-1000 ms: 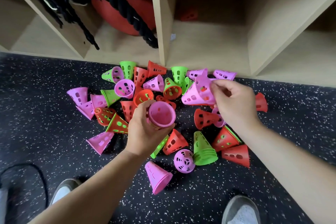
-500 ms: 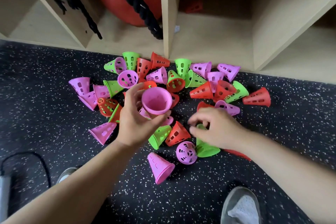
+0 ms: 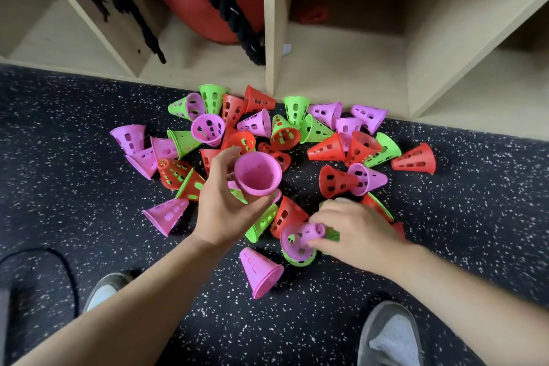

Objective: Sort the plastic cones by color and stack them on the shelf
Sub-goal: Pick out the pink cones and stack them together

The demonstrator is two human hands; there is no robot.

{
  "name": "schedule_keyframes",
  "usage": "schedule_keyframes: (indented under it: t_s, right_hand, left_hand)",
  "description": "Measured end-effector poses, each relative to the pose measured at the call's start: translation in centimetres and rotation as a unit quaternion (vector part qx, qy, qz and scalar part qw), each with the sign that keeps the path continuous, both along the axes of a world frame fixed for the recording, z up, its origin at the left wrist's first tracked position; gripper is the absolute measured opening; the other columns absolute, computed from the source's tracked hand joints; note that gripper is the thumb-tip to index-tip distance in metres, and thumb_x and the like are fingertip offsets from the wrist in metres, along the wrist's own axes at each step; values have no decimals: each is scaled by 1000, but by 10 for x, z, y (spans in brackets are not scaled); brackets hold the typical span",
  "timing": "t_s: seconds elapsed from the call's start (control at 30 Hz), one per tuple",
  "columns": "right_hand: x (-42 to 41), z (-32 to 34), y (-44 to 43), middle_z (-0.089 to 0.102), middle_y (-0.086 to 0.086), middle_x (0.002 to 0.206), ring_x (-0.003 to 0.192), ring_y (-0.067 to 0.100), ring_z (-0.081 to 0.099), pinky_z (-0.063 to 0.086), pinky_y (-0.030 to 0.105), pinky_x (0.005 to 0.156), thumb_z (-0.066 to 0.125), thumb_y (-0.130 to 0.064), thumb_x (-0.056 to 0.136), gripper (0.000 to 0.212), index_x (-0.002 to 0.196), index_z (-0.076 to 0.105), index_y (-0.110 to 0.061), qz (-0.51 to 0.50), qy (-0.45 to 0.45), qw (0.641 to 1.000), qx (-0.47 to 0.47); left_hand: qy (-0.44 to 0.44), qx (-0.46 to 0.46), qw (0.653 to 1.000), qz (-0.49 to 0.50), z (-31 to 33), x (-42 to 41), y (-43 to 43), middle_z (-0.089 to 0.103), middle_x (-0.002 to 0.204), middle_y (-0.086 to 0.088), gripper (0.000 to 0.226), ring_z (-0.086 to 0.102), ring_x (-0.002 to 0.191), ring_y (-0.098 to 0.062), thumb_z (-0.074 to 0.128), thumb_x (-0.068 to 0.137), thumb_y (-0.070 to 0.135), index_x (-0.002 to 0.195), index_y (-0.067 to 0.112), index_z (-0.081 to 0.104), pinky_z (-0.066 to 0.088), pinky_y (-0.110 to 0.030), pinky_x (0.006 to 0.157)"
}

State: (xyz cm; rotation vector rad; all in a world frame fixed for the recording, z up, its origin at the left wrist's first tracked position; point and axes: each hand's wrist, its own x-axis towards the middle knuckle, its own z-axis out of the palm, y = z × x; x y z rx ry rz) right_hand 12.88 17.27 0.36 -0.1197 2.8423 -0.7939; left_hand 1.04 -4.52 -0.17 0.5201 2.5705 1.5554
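Several pink, red and green perforated cones lie in a pile on the speckled black floor before the wooden shelf. My left hand holds a stack of pink cones above the pile, wide mouth facing me. My right hand is low at the pile's near edge, fingers pinched on the narrow end of a pink cone that lies over a green cone. Another pink cone lies alone nearer to me.
A red ball and a black rope fill the left shelf compartment. One red cone sits deep in the middle compartment. My shoes stand at the bottom, and a black cable loops at the left.
My right hand has left the far pink cones, come down to the near edge of the pile and closed on a pink cone. My left hand has kept its pink stack.
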Motion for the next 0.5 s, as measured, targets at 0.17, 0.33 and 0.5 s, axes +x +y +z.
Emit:
schedule_keyframes:
  t_s: [0.17, 0.33, 0.5]
  right_hand:
    - [-13, 63, 23, 71, -19, 80, 68, 1, 64, 52, 14, 59, 80, -29, 77, 16, 90, 73, -34, -273, 50, 941, -193]
    - [-31, 83, 14, 75, -6, 81, 69, 10, 66, 54, 24, 58, 77, -32, 69, 30, 95, 70, -19, -383, 52, 787, -481]
    - [-35, 71, -5, 76, 0, 88, 73, 10, 69, 57, 29, 69, 86, -19, 68, 29, 89, 67, -15, -352, -18, 819, -454]
  left_hand:
    - [-6, 0, 1000, 12, 4, -2, 2, 50, 122, 28, 92, 57, 109, 4, 94, 62, 41, 137, 23, 44, 50, -15, 86]
    - [-25, 14, 1000, -6, 7, 4, 15, 52, 119, 29, 93, 59, 107, 3, 96, 62, 30, 138, 20, 44, 49, -13, 84]
    - [-56, 61, 996, -35, 23, 13, 35, 58, 118, 19, 91, 60, 107, 6, 95, 65, 20, 138, 21, 41, 49, -10, 82]
